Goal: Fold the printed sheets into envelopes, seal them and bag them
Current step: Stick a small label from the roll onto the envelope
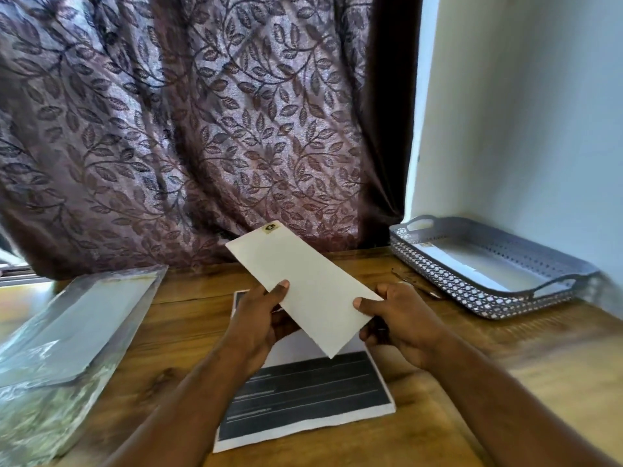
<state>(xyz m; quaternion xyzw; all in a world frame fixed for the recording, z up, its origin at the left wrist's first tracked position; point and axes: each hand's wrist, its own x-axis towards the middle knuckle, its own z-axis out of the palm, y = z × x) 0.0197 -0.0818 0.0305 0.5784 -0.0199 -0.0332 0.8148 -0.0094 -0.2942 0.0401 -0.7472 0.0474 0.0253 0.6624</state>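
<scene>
White folded envelope (pixel 303 281) held tilted above printed sheets (pixel 303 399) on wooden table (pixel 488 358). Plain, uncreased face, long and narrow, small gold sticker (pixel 269 227) at far end. Left hand (pixel 259 321) pinches left edge, thumb on top. Right hand (pixel 401 321) pinches right edge likewise. Top sheet: dark printed panel, white border.
</scene>
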